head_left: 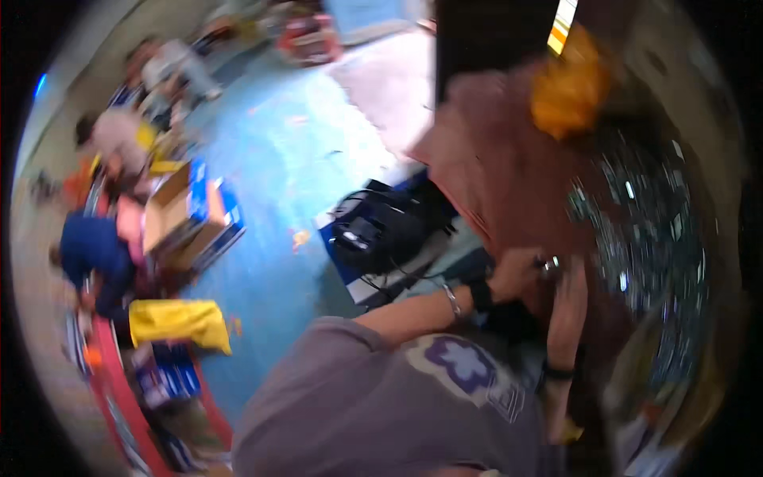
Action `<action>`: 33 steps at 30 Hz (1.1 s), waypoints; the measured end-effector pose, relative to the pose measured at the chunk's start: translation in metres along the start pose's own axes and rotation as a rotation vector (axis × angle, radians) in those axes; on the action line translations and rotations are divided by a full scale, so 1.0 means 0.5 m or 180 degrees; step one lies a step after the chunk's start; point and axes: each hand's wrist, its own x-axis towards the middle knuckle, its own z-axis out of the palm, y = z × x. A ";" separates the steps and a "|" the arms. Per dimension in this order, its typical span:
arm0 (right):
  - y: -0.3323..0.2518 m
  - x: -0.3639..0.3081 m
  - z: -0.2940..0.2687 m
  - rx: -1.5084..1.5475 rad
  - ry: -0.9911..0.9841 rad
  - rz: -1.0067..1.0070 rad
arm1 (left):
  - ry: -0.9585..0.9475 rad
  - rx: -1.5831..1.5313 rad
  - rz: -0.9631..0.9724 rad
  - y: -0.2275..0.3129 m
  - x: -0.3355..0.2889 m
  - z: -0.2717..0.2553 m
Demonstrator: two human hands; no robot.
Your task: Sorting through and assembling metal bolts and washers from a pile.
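My left hand, with a dark band and a silver bracelet at its wrist, is curled over the edge of a reddish-brown sheet or cloth. A small shiny metallic thing shows at its fingers, too blurred to name. Close beside it, my right hand reaches up from below, a dark band at its wrist. Motion smears its fingers, and what it touches cannot be made out. To the right lies a spread of many small glinting, dark greenish pieces.
Left of the sheet, a black bag-like thing with cables sits in a blue and white box. An orange bundle is at the far right. Several people work at left, near open cardboard boxes and a yellow cloth.
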 end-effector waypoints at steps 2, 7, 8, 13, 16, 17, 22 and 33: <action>0.024 0.055 0.004 0.0000 -0.0272 0.0080 | 0.0507 -0.0224 0.0799 -0.025 -0.014 0.025; -0.011 -0.045 0.014 0.0494 -0.0222 -0.0030 | 0.0133 -0.0553 -0.0341 -0.030 0.005 -0.003; 0.009 -0.025 -0.003 0.0269 0.0178 -0.0020 | 0.0056 -0.0451 -0.0495 -0.003 0.018 -0.002; 0.030 -0.032 -0.061 0.0188 0.0611 0.0231 | -0.0331 -0.0948 -0.0643 0.009 0.013 0.036; 0.036 -0.049 -0.067 -0.0022 0.0616 0.0528 | -0.0430 -0.0828 -0.0676 0.004 0.005 0.052; 0.046 -0.053 -0.070 -0.0148 0.0646 0.0397 | -0.0496 -0.0779 -0.0713 0.001 0.001 0.056; 0.062 -0.039 -0.079 -0.0240 0.0723 0.0321 | -0.0501 -0.0423 -0.0597 -0.007 0.000 0.073; 0.102 -0.005 -0.071 -0.1580 0.0668 -0.0049 | -0.0739 0.0600 0.0036 -0.048 -0.006 0.090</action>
